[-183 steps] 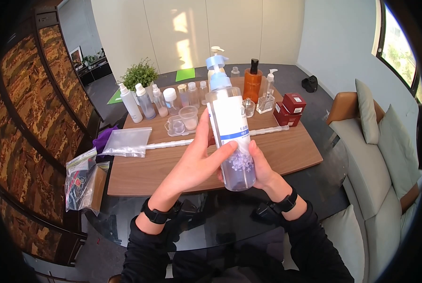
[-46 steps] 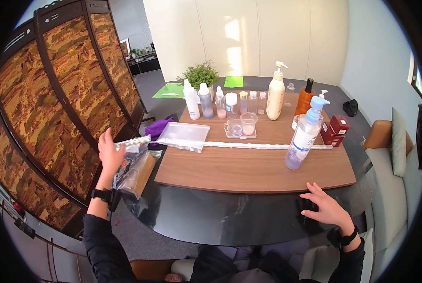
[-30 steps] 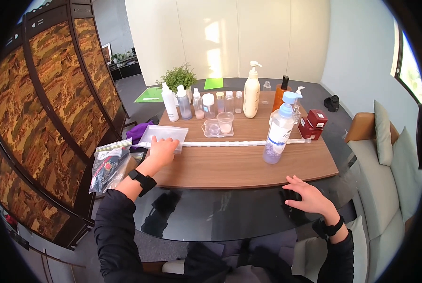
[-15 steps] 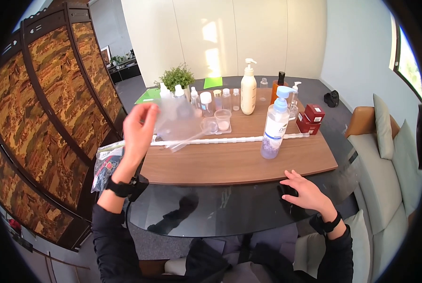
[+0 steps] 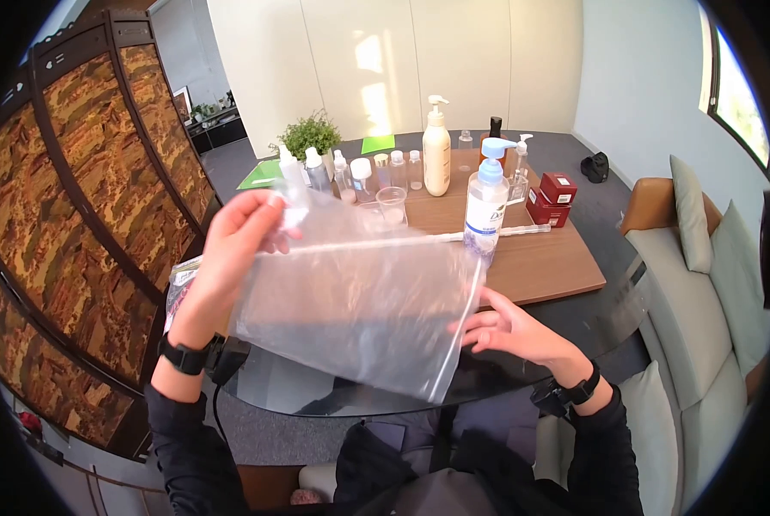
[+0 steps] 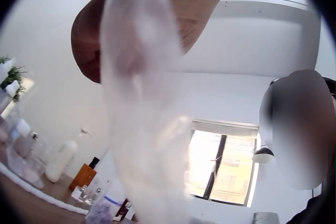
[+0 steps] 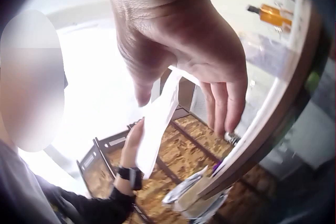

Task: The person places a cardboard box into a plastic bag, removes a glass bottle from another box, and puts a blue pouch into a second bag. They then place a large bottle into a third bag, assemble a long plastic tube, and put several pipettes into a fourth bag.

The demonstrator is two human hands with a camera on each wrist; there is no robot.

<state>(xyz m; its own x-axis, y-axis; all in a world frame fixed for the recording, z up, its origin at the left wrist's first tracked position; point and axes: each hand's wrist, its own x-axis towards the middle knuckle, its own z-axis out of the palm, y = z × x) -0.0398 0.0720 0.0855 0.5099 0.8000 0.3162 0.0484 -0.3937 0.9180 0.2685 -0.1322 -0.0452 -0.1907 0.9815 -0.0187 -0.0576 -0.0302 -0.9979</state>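
Note:
A frosted clear plastic bag [image 5: 359,301] with a stiff straight strip along its right edge hangs spread out over the front of the table. My left hand [image 5: 245,228] pinches its upper left corner between thumb and fingers. At the strip, my right hand [image 5: 518,331] has its fingers extended, fingertips right at the bag's edge. In the right wrist view the bag [image 7: 159,124] reaches up between the thumb and the loosely spread fingers of the right hand [image 7: 189,40]. Just behind the bag stands a clear pump bottle [image 5: 486,206] with a light blue pump and lilac flowers.
On the wooden board [image 5: 557,271] stand a cream pump bottle [image 5: 436,159], several small bottles [image 5: 361,175], a clear cup [image 5: 391,205] and dark red boxes [image 5: 548,206]. A white strip [image 5: 522,230] crosses the board. A packed zip bag [image 5: 181,279] lies at left, partly hidden.
Earlier both hands held the blue-pump bottle; it now stands on the board. My left hand has picked up the flat bag and brought it nearer; my right hand has come to its edge.

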